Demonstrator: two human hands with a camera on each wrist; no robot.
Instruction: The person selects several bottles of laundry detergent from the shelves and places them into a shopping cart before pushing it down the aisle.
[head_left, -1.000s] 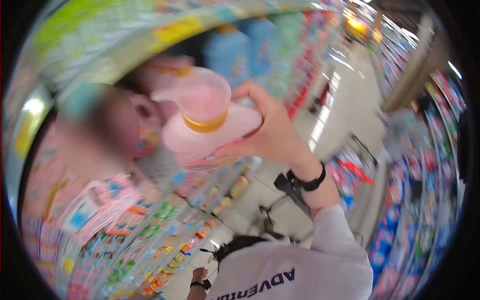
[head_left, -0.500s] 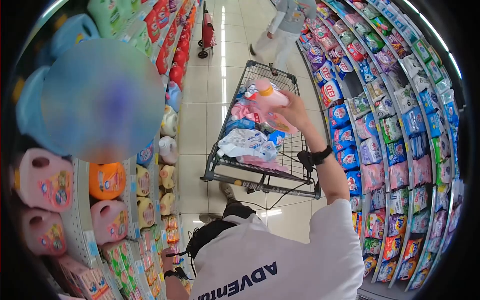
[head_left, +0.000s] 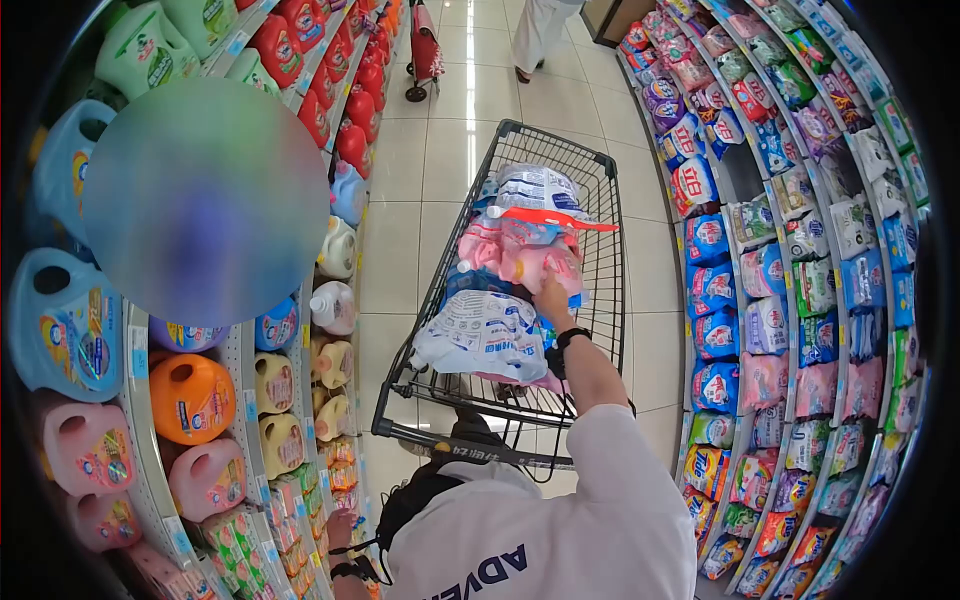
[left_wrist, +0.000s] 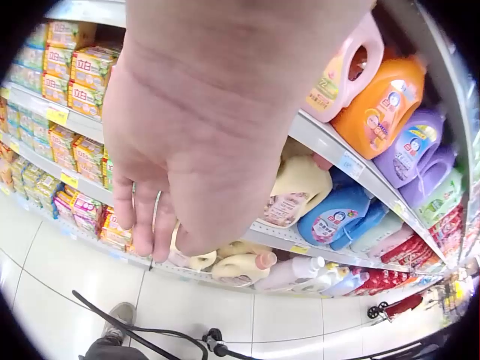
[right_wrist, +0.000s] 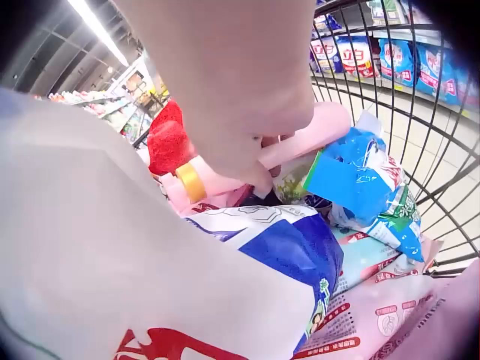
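1. Head view: the right hand (head_left: 553,300) has its fingers bent round a pink bottle (head_left: 540,268), which lies among the goods in the shopping cart (head_left: 510,126). A white bag (head_left: 485,330) sits at the bottle's 7 o'clock. The left hand (head_left: 343,528) is at 7 o'clock in the view. On the white shirt (head_left: 600,520), at 6 o'clock, "ADVE" reads upside down. At 4 o'clock, an orange bag (head_left: 705,468) says "Tide".
2. Left wrist view: the left hand is loose, its fingers relaxed and hanging in front of the shelves. Boxes (left_wrist: 92,67) at 10 o'clock carry "立白"; an orange jug (left_wrist: 382,105) stands at 2 o'clock, its small print unclear.
3. Right wrist view: the right hand grips the bottle, whose gold collar (right_wrist: 191,182) shows at the hand's 8 o'clock. A blue bag (right_wrist: 352,172) lies at its 3 o'clock.
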